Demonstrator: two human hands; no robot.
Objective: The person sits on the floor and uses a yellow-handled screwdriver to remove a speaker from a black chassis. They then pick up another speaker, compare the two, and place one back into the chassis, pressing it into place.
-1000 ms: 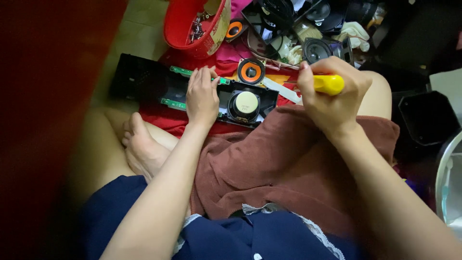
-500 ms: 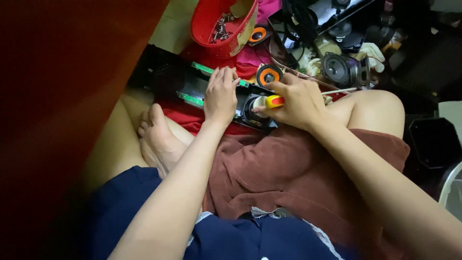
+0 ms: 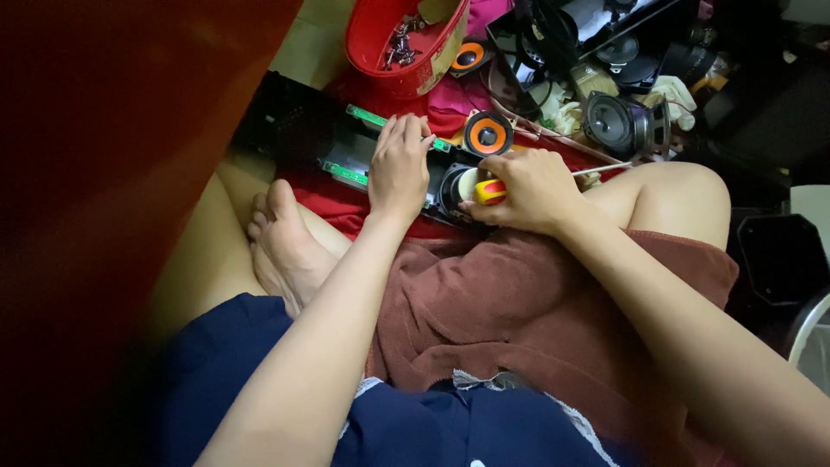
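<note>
Bare foot [image 3: 281, 238] lies at the left, sole turned sideways, resting against the lap beside a red cloth [image 3: 341, 203]. Above it sits the black speaker housing [image 3: 294, 130], open side up, with green circuit strips [image 3: 367, 117] running along it. Left hand [image 3: 399, 169] extends straight forward from a nearly straight forearm and lies palm down on the housing — fingers close together, slightly curled, tips on the upper green strip. Red bowl [image 3: 380, 39] holding small screws stands beyond the housing, near its far edge. Orange-coned speaker [image 3: 488, 134] lies just right of the left fingertips. Right hand [image 3: 532, 190] comes in from the right with the wrist bent inward, fingers curled tight around a yellow-and-red screwdriver handle [image 3: 489, 190] — its tip points down at a round speaker driver [image 3: 456, 186] seated in the housing; the tip itself is hidden. Brown shorts [image 3: 519, 320] cover the lap below both hands. Loose speakers and cables [image 3: 618, 121] clutter the far right.
</note>
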